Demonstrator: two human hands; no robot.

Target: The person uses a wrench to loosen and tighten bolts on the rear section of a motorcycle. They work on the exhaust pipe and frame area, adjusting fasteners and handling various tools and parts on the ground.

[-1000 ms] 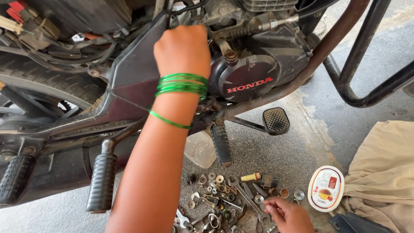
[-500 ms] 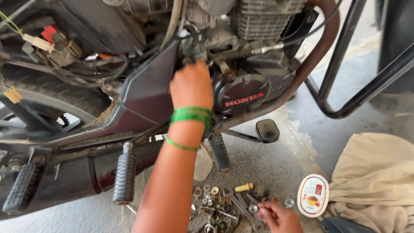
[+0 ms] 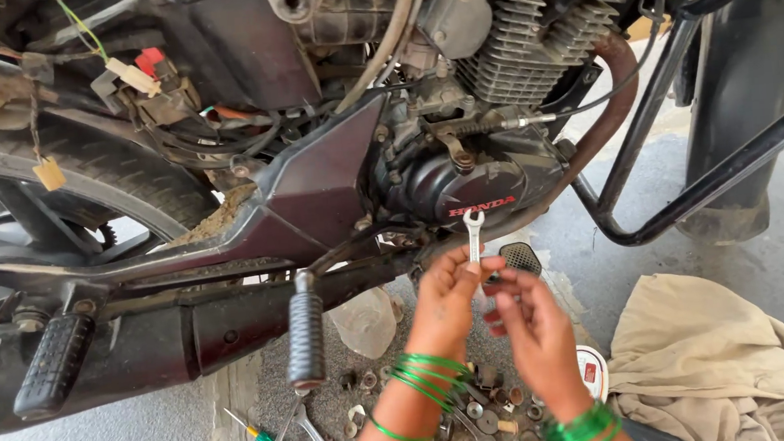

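The left hand (image 3: 446,299) is pinching a small wrench (image 3: 475,235) upright just below the engine cover (image 3: 465,186), and the right hand (image 3: 532,326) is closing its fingers beside it. The wrench is not yet touching any bolt; loose nuts (image 3: 485,416) are lying on the floor below the cover.

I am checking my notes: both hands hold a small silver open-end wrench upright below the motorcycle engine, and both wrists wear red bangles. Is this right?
Not quite: the head view shows green bangles, not red. The left hand and right hand do hold the small silver open-end wrench upright below the motorcycle engine.
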